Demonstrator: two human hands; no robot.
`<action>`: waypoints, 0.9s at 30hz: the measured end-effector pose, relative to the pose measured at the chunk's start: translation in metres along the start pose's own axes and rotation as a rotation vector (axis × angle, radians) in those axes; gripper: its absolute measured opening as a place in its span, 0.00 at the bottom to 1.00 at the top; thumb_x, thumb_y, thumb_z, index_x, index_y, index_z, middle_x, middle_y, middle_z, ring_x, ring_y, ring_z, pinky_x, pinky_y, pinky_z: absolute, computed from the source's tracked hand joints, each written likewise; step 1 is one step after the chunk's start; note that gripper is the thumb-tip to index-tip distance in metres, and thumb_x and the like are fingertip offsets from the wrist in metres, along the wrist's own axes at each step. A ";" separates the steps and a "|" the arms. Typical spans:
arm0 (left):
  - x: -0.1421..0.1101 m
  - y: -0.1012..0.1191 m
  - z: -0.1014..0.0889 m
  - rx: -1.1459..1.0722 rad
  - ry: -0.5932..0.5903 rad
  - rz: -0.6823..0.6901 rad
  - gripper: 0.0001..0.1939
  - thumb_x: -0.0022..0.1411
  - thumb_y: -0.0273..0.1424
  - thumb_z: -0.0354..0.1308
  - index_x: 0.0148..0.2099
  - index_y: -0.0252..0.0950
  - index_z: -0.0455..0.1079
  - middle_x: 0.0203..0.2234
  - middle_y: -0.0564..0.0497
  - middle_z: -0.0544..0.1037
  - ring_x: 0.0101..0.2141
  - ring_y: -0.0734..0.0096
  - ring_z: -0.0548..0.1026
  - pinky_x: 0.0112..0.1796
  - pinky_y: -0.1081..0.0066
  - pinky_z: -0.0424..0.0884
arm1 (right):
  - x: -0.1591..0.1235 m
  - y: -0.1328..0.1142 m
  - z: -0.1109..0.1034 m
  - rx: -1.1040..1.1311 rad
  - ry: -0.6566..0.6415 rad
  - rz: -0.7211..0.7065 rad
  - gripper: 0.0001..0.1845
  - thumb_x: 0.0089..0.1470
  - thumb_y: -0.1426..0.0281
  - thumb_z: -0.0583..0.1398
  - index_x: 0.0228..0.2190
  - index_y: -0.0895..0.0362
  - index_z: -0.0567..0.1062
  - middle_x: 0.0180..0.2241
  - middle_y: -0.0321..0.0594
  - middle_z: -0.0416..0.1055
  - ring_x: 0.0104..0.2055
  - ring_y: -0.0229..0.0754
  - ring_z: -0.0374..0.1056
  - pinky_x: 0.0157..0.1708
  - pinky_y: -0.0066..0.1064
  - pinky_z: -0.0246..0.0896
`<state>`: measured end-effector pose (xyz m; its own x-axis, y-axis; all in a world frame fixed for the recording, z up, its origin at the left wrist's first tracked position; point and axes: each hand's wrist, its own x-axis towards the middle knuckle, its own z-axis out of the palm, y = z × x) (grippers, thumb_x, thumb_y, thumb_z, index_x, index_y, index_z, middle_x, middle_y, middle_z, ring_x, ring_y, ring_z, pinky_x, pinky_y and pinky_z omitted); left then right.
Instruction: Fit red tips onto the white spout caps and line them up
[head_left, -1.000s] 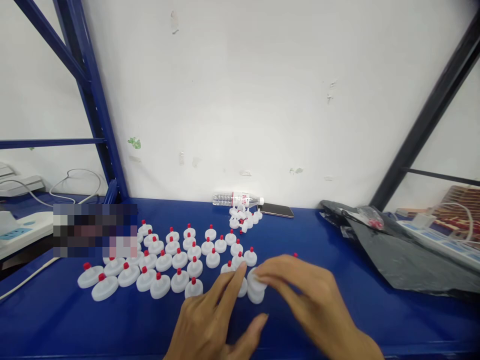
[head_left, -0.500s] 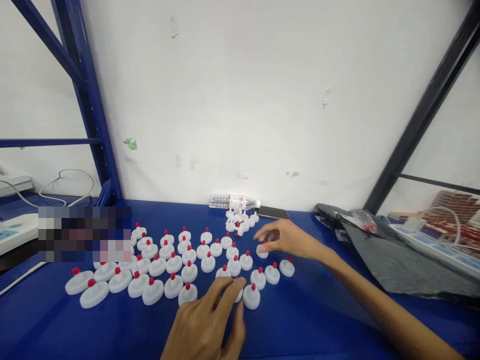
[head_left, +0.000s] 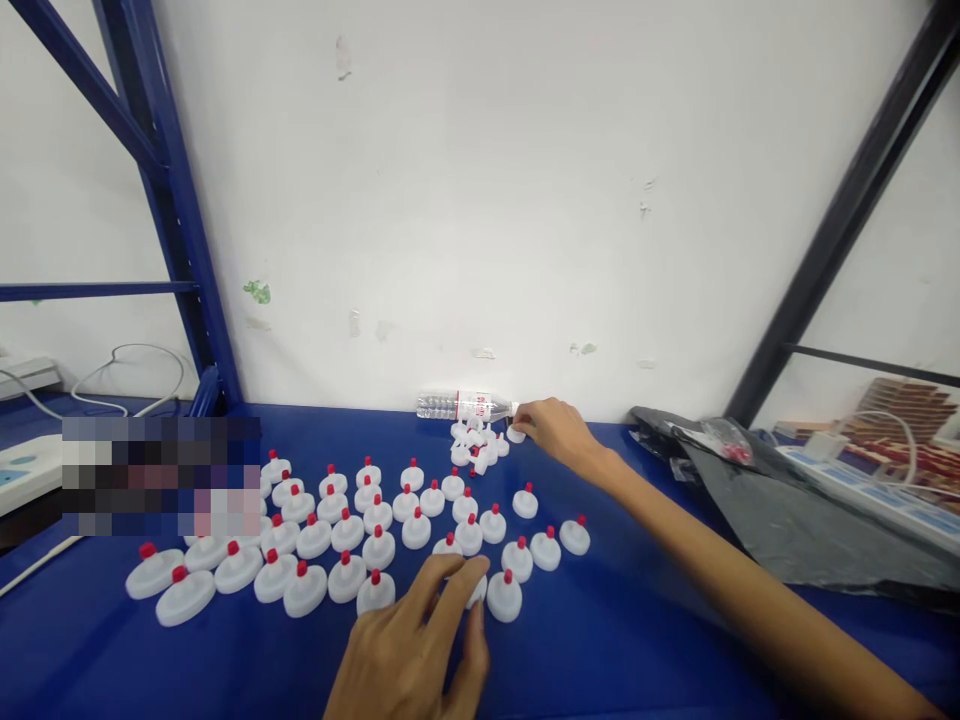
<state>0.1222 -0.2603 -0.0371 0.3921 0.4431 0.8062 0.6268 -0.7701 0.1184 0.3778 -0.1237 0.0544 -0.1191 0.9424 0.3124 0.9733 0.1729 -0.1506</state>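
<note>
Several white round caps with red tips (head_left: 379, 545) stand in rows on the blue shelf (head_left: 645, 620). My left hand (head_left: 420, 650) rests at the near edge, fingers curled over one white cap (head_left: 477, 590) at the row's front. My right hand (head_left: 553, 428) is stretched far back to a small heap of white parts (head_left: 478, 447) near the wall, its fingertips pinched on a white piece (head_left: 515, 433) at the heap's right edge. A single cap (head_left: 525, 501) stands apart, right of the rows.
A clear water bottle (head_left: 461, 405) lies against the white wall, a dark phone partly hidden behind my right hand. A black plastic bag (head_left: 787, 510) spreads at the right. Blue shelf posts (head_left: 172, 200) rise at the left, with white cables beyond them.
My right hand set down the single cap beside the rows, then reached back to the heap by the bottle. My left hand stayed on the front cap.
</note>
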 end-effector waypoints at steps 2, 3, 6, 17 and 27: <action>0.001 0.002 -0.001 0.006 -0.005 -0.028 0.17 0.72 0.28 0.50 0.61 0.38 0.66 0.45 0.48 0.81 0.25 0.79 0.80 0.24 0.77 0.75 | -0.028 -0.014 -0.018 0.035 0.025 -0.019 0.09 0.64 0.67 0.62 0.38 0.55 0.83 0.37 0.42 0.82 0.38 0.45 0.75 0.36 0.32 0.61; 0.002 0.003 -0.002 0.011 0.000 -0.039 0.18 0.73 0.30 0.50 0.63 0.38 0.65 0.46 0.47 0.80 0.27 0.78 0.80 0.24 0.77 0.74 | -0.046 -0.025 -0.026 0.079 0.026 -0.051 0.10 0.64 0.64 0.61 0.38 0.52 0.83 0.36 0.38 0.82 0.35 0.42 0.75 0.34 0.30 0.62; 0.002 0.003 -0.004 0.043 0.045 -0.031 0.24 0.74 0.38 0.50 0.66 0.32 0.61 0.51 0.41 0.79 0.32 0.75 0.83 0.24 0.77 0.74 | -0.102 -0.061 -0.039 0.427 -0.055 -0.213 0.09 0.61 0.60 0.65 0.33 0.49 0.84 0.30 0.32 0.82 0.29 0.38 0.74 0.31 0.27 0.63; 0.000 -0.005 0.000 0.066 0.029 0.131 0.16 0.76 0.31 0.48 0.59 0.34 0.70 0.48 0.45 0.83 0.36 0.72 0.84 0.25 0.75 0.72 | -0.061 -0.070 -0.032 0.180 -0.031 -0.294 0.13 0.67 0.64 0.59 0.40 0.52 0.84 0.35 0.37 0.83 0.34 0.40 0.76 0.34 0.29 0.63; -0.001 -0.005 0.003 0.060 0.049 0.125 0.15 0.75 0.32 0.50 0.57 0.34 0.72 0.45 0.46 0.83 0.27 0.73 0.83 0.20 0.73 0.71 | -0.008 -0.055 0.033 -0.151 -0.203 -0.255 0.06 0.58 0.70 0.67 0.37 0.57 0.84 0.37 0.46 0.82 0.41 0.49 0.77 0.33 0.31 0.61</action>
<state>0.1205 -0.2557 -0.0405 0.4373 0.3213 0.8400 0.6147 -0.7886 -0.0184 0.3192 -0.1312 0.0289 -0.3833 0.9148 0.1272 0.9236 0.3796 0.0531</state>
